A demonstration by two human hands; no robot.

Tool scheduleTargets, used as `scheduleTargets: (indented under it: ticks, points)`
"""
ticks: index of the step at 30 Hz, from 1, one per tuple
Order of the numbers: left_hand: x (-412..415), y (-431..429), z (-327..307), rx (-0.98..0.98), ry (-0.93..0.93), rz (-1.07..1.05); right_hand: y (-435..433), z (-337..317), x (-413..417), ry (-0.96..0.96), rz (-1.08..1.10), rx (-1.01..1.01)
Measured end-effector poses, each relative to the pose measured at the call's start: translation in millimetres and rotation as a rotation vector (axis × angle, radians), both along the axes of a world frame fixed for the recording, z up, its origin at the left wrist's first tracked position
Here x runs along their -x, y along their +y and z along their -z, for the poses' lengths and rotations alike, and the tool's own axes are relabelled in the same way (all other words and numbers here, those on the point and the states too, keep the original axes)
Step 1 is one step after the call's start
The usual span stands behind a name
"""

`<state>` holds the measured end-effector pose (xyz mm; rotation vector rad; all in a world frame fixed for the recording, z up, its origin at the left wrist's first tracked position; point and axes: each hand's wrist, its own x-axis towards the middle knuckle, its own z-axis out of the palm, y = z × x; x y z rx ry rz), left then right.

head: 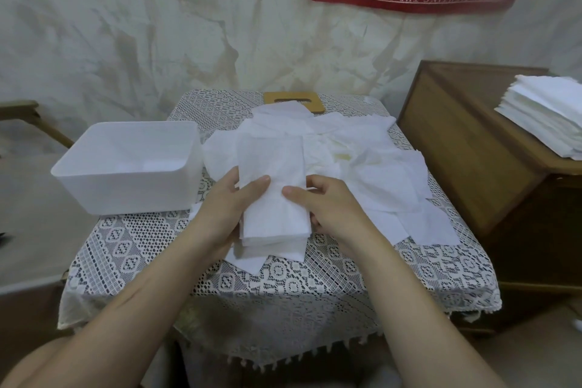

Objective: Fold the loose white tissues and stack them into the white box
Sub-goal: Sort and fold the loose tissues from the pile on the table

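White folded tissues (273, 198) are gripped as a squared stack between the left hand (227, 208) and right hand (330, 208), thumbs pressed on top, probably for alignment before transfer into the white box (126, 167) just left on the table (283, 287).

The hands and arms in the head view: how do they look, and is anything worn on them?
Both are bare. The left hand and right hand wear no gloves, and no ring shows on the fingers in view. The left forearm and right forearm have no sleeve, watch or bracelet up to the picture's edge. The thumbnails look short and unpainted.
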<state>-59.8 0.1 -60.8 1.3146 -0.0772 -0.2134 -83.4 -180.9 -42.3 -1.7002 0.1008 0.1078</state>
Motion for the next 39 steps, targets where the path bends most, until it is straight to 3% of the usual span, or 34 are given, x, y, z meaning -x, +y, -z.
scheduleTargets:
  ticks: [8, 15, 20, 34, 39]
  points:
    - [-9.5, 8.8, 1.3, -0.083, -0.010, -0.067, 1.0, 4.9, -7.7, -0.058, 0.043, 0.067]
    - [-11.9, 20.1, 4.2, -0.128, 0.044, -0.070, -27.0, 13.9, -10.1, -0.001, 0.087, 0.572]
    - [-8.1, 17.1, 3.4, -0.142, 0.013, -0.067, -24.6, 19.1, -8.8, 0.045, 0.098, 0.730]
    - [-4.6, 14.2, 1.0, -0.120, 0.004, -0.055, -12.0, 25.0, -17.4, 0.018, 0.135, 0.738]
    - [-4.7, 13.8, 0.4, -0.109, 0.000, -0.061, -15.0, 10.5, -7.6, -0.084, 0.110, 0.610]
